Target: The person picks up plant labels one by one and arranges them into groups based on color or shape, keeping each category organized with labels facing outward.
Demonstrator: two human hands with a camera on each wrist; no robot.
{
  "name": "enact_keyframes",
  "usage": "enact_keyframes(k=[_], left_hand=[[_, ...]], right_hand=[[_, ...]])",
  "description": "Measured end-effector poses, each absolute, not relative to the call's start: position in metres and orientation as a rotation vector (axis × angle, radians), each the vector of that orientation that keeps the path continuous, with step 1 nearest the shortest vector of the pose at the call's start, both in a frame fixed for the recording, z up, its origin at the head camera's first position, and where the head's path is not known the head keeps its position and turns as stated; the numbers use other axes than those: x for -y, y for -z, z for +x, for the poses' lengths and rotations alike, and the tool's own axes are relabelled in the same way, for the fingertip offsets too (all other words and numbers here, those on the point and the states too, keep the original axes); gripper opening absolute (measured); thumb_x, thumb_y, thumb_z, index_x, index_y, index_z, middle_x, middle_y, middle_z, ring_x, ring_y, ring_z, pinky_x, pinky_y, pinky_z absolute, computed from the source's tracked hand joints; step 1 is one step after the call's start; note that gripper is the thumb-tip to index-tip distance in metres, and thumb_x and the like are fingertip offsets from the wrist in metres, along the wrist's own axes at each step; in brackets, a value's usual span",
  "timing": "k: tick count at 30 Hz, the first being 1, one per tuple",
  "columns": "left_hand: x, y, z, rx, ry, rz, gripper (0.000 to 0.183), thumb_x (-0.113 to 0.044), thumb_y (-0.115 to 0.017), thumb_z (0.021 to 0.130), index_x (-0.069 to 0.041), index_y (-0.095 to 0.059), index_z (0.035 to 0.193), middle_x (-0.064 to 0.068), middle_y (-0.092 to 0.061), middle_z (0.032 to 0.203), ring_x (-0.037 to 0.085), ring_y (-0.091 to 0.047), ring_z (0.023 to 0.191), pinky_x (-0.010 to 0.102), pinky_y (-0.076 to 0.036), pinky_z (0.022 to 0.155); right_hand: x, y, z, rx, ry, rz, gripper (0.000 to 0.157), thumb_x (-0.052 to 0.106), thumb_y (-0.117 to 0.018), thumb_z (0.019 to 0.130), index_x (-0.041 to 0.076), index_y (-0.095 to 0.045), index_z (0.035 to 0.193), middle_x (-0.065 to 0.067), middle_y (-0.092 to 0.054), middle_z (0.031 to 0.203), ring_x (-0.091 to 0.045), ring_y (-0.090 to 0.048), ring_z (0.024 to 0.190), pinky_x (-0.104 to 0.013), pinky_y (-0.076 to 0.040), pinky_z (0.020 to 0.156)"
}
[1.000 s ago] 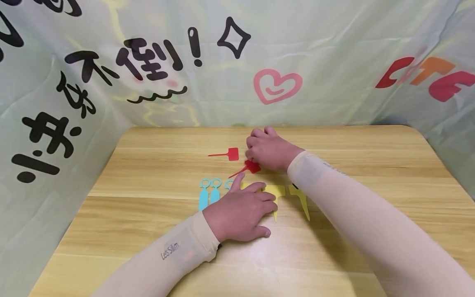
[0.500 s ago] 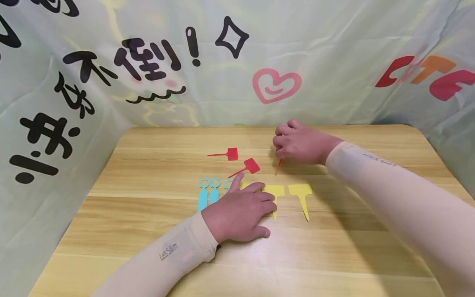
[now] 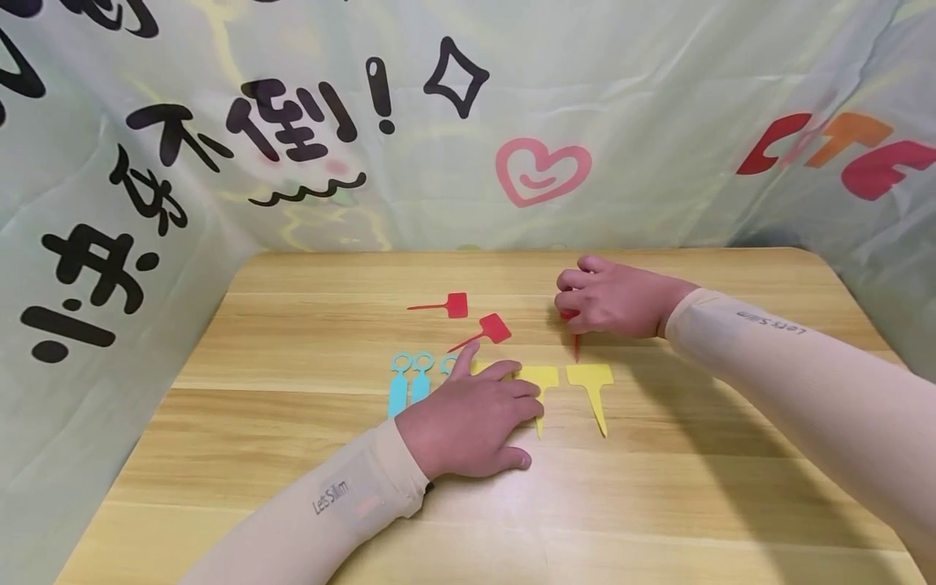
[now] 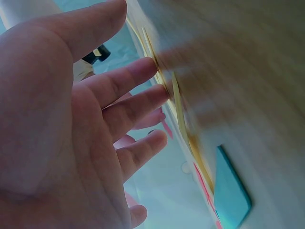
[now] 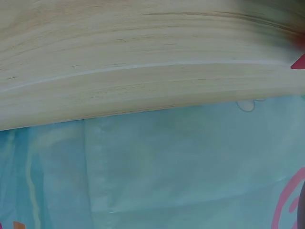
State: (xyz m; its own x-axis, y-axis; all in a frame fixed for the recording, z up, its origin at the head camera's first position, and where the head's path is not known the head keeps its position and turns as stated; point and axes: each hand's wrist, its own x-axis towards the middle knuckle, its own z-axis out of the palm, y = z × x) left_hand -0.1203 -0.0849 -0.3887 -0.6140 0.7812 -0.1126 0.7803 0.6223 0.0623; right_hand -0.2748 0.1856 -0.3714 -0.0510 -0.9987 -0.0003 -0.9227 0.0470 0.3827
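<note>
My right hand [image 3: 621, 297] pinches a red T-shaped plant label [image 3: 577, 348] near the far side of the table, its thin stem pointing down toward me. Most of that label's head is hidden by the fingers. In the right wrist view only a red corner [image 5: 299, 63] shows at the edge. My left hand [image 3: 471, 418] lies with spread fingers over a row of yellow T-shaped plant labels [image 3: 590, 375], partly covering them. Blue ring-topped tags [image 3: 398, 394] stand in line beside its wrist. In the left wrist view the fingertips reach toward a yellow label [image 4: 179, 109].
Two more red plant labels, one lying sideways [image 3: 457, 305] and one slanted [image 3: 496, 327], are beyond the left hand. The wooden table [image 3: 292, 325] ends at a printed cloth backdrop [image 3: 643, 187] behind and at the sides.
My right hand has moved right from beside the slanted red label, carrying a third red label, whose stem has turned to point toward me. The left hand stays in place.
</note>
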Motion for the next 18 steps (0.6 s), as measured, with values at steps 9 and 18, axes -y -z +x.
enact_keyframes(k=[9,18], left_hand=[[0.085,0.389,-0.121,-2.706,-0.006,1.313,0.049,-0.060,-0.067,0.090,-0.032,-0.064,0.130,-0.014,-0.055,0.144,0.025,-0.042,0.142,0.073,-0.012,0.113],[0.085,0.389,-0.121,-2.703,-0.007,1.301,0.049,-0.060,-0.067,0.090,-0.032,-0.064,0.130,-0.014,-0.055,0.144,0.026,-0.042,0.142,0.073,-0.011,0.113]], right_hand=[[-0.187,0.379,-0.276,2.048,0.451,1.956,0.022,0.003,-0.079,0.086,0.024,-0.073,0.078,-0.001,-0.054,0.095,-0.029,-0.048,0.103,-0.046,-0.036,0.081],[-0.186,0.384,-0.275,2.098,0.323,1.928,0.018,0.000,-0.081,0.081,0.018,-0.080,0.086,-0.008,-0.061,0.128,-0.039,-0.047,0.128,-0.053,-0.038,0.090]])
